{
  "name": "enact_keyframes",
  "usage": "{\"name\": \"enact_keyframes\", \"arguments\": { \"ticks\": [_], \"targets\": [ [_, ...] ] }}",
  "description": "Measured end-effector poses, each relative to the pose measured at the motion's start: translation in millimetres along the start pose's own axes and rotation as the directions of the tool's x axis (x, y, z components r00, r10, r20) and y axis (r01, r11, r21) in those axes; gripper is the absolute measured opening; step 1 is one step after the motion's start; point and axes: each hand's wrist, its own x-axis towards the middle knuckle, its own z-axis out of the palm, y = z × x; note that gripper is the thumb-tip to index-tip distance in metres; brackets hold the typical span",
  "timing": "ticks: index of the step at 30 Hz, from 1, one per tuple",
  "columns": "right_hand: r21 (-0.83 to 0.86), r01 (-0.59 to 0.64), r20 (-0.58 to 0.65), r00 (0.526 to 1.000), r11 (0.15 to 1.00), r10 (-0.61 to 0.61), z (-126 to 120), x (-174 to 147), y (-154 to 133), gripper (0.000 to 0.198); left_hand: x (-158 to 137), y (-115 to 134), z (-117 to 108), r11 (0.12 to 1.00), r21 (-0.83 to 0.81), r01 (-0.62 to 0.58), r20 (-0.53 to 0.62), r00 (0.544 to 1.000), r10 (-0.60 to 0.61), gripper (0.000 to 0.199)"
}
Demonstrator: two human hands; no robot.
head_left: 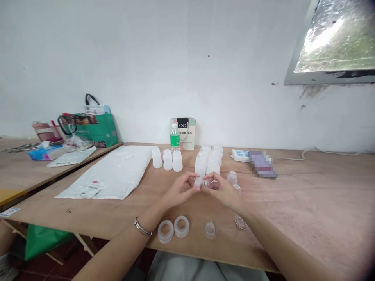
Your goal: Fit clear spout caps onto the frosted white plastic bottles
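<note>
Ring (197, 182) pinched in left hand's (182, 190) grip, thumb against fingers; teat (207, 183) pinched likewise in right hand's (222, 190). Both held above counter (307, 207), side by side; contact between them cannot be told. Near edge: two loose rings (181, 233), flat, left of a loose teat (210, 230). Beyond hands: clustered capped bottles (207, 159); three white bottles (168, 160) to their left, upright, in a row.

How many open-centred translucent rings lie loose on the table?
2: a left ring and a right ring, side by side near the front edge of the table. The translucent piece in the left hand is held, so not counted. Others could be hidden.
</note>
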Motion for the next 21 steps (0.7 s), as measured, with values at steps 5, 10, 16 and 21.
{"name": "enact_keyframes", "arguments": {
  "ticks": [5,10,16,21],
  "targets": [
    [-0.011,0.016,0.034,0.999,1.0,-0.016,0,-2,1,0.026,0,-2,0,0.998,-0.057,0.014,0.056,0.998,-0.011,0.042],
    [0.026,0.036,0.068,0.997,0.999,-0.038,3,-3,5,0.024,1,-4,2,0.993,-0.099,-0.057,0.101,0.993,0.067,0.041],
    [0.119,0.119,0.104,0.986,0.986,-0.131,3,-3,10,0.029,2,-3,1,0.989,-0.134,-0.062,0.127,0.989,0.079,0.039],
    [0.135,0.134,0.121,0.981,0.982,-0.15,4,-5,10,0.028,2,-10,4,0.968,-0.245,0.053,0.11,0.994,-0.026,0.046]
  ]
}}
